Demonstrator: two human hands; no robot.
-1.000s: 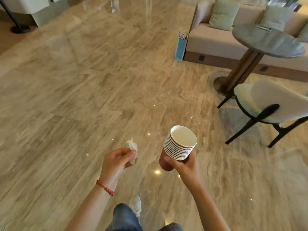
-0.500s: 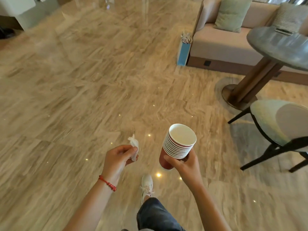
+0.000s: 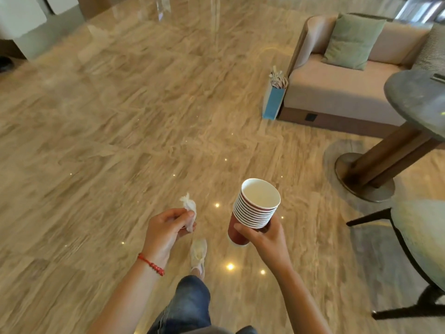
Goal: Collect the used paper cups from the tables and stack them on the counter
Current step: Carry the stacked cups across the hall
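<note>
Right hand [image 3: 266,237] grips one nested stack of paper cups [image 3: 255,209], fingers and thumb curled round its lower part. Roughly ten white rolled rims show in the stack; the exact count cannot be told. Cup walls are dark red outside and plain white inside, and the shape is a tapered cylinder with the mouth tilted up and away from the person. The stack is carried in the air above the floor [image 3: 108,131], well apart from any table.

Left hand [image 3: 166,231] pinches one crumpled white tissue [image 3: 189,210] between thumb and fingers; the tissue is soft and irregular and sticks up past the fingertips. One red beaded bracelet [image 3: 151,263] circles the left wrist.

Floor surface is glossy beige marble with wavy veining and several small light reflections. One white shoe [image 3: 198,255] and one blue denim trouser leg [image 3: 185,307] show below the hands.

At right stand one round grey stone-look tabletop [image 3: 414,104] on a brown wooden pedestal with a circular metal base, one pale upholstered chair [image 3: 419,239] with thin black legs, and one beige sofa [image 3: 337,92] carrying one green square cushion [image 3: 352,41]. One blue paper bag [image 3: 273,102] stands just beside the sofa's end.
</note>
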